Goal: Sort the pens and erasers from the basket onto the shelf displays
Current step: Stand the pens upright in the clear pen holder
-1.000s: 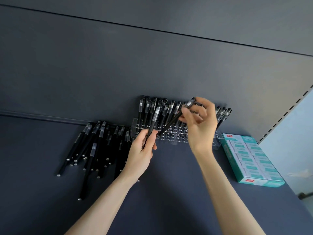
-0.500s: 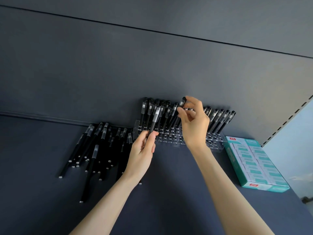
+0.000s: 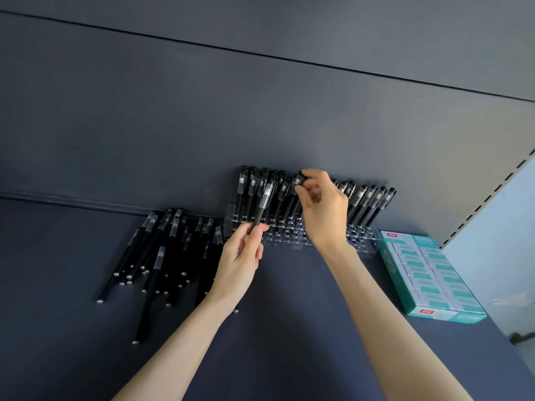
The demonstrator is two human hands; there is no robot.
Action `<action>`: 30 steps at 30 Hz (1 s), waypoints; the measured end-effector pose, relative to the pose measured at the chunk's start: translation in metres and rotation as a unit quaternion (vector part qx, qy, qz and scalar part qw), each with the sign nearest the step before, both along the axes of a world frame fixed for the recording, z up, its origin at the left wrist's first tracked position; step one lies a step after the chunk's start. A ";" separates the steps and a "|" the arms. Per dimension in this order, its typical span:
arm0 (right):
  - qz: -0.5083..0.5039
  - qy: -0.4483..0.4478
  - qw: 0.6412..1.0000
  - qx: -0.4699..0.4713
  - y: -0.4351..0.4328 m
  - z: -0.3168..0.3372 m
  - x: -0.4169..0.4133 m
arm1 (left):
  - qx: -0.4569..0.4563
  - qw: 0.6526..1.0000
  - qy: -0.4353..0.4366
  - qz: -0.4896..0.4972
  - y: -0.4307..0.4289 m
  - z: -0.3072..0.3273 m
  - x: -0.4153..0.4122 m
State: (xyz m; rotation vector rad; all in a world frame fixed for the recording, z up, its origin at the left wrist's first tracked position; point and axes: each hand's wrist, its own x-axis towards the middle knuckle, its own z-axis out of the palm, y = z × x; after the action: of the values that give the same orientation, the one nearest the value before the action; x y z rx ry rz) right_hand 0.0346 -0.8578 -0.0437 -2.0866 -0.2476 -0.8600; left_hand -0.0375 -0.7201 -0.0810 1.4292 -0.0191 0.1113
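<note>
Pinching a black pen [image 3: 264, 204] low on its barrel, your left hand [image 3: 241, 261] tilts it above the clear pen rack [image 3: 292, 235]. Your right hand [image 3: 322, 211] closes its grip on another pen's cap [image 3: 298, 178] standing in the rack. Loose pens [image 3: 162, 253] lie left of your left-hand grip; an eraser box [image 3: 428, 273] sits right of your right-hand grip.

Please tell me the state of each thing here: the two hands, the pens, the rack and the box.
Left hand: holds one pen.
Right hand: pinches a pen cap at the rack.
Rack: back rows filled, front holes empty.
Loose pens: lying in a pile.
Box: open, full.
</note>
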 end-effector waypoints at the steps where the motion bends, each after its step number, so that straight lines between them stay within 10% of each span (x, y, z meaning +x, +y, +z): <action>1: 0.001 0.005 1.000 -0.001 0.000 0.001 0.001 | -0.002 1.000 0.001 -0.003 0.000 0.000 0.000; 15: -0.003 0.003 1.000 -0.015 -0.001 -0.012 -0.008 | 0.002 1.000 0.006 -0.023 0.001 0.002 -0.002; 30: 0.152 0.132 0.954 0.223 0.002 -0.004 -0.047 | 0.025 0.992 0.005 -0.125 -0.006 0.000 -0.007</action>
State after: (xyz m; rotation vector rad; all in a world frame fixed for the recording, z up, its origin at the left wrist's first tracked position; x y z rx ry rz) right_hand -0.0123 -0.8557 -0.0473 -1.6591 -0.2012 -0.3995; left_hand -0.0444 -0.7260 -0.0815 1.4661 -0.1923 -0.1035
